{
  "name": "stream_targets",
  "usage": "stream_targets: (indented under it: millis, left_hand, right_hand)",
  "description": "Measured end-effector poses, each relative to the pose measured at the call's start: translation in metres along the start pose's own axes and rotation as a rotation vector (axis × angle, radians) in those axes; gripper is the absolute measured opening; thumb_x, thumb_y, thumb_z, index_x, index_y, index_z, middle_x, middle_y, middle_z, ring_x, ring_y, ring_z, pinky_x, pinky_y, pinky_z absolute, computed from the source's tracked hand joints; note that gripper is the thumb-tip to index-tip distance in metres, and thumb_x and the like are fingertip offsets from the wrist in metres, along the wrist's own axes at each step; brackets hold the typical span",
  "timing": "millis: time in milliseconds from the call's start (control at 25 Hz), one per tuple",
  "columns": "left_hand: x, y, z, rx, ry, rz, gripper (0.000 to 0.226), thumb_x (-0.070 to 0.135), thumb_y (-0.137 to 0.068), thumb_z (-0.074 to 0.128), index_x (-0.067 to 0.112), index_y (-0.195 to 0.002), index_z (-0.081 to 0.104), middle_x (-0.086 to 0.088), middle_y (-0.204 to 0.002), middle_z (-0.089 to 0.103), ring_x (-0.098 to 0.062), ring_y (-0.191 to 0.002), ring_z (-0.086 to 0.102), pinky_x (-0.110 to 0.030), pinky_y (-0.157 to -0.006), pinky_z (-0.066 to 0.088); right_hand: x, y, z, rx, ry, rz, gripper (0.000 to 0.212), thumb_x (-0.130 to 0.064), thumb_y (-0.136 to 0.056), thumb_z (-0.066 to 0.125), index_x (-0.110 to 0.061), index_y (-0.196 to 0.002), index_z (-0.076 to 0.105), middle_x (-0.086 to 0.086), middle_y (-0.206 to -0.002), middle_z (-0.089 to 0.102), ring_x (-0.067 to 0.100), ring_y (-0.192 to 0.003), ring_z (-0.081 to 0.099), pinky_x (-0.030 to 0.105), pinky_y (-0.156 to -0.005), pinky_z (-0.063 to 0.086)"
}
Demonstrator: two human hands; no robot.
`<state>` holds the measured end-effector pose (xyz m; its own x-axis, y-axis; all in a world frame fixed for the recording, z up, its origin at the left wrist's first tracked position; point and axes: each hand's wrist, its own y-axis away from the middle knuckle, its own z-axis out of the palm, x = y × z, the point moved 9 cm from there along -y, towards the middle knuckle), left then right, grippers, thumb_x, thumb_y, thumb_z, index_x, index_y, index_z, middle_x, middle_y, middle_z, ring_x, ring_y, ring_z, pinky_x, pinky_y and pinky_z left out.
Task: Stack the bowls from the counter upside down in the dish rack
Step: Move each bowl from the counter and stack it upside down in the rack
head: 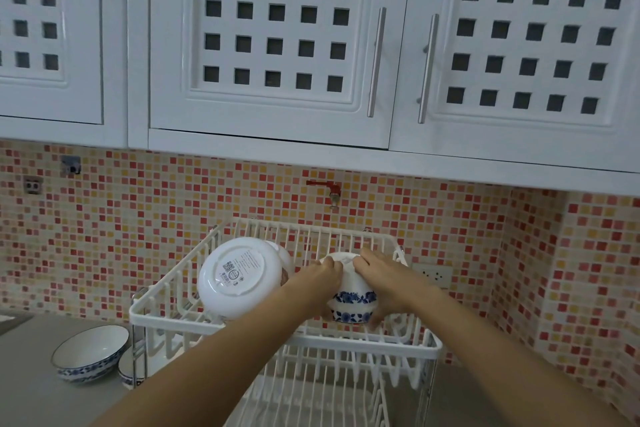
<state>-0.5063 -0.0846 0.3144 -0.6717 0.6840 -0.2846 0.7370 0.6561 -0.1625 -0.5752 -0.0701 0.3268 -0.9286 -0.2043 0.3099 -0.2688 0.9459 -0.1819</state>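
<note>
A white two-tier dish rack [420, 352] stands on the counter. In its upper tier, at the left, a large white bowl [239, 276] lies upside down and tilted, its labelled base towards me. To its right sits a stack of upside-down white bowls with blue flower bands [353, 300]. My left hand [323, 277] grips the stack's left side and my right hand [381, 276] covers its top and right side. On the counter left of the rack, a blue-patterned bowl [90, 352] stands upright, with another bowl [129, 371] partly hidden behind the rack's leg.
White wall cabinets [277, 45] hang low over the rack. A red tap [327, 188] sticks out of the mosaic-tiled wall just behind it. A wall socket [433, 276] is at the right. The grey counter [27, 385] runs left to a sink edge.
</note>
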Motion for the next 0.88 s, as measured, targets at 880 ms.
stream_targets:
  millis: [880]
  left_hand:
    - [-0.055,0.032,-0.057,0.183,0.216,-0.142,0.051,-0.003,-0.092,0.042,0.002,-0.142,0.032,-0.018,-0.144,0.042,-0.030,-0.127,0.047,-0.038,-0.106,0.042]
  right_hand:
    - [-0.004,-0.006,-0.069,0.194,-0.149,0.102,0.052,-0.039,-0.100,0.034,-0.016,-0.146,0.030,0.003,-0.152,0.035,0.017,-0.137,0.035,0.034,-0.109,0.033]
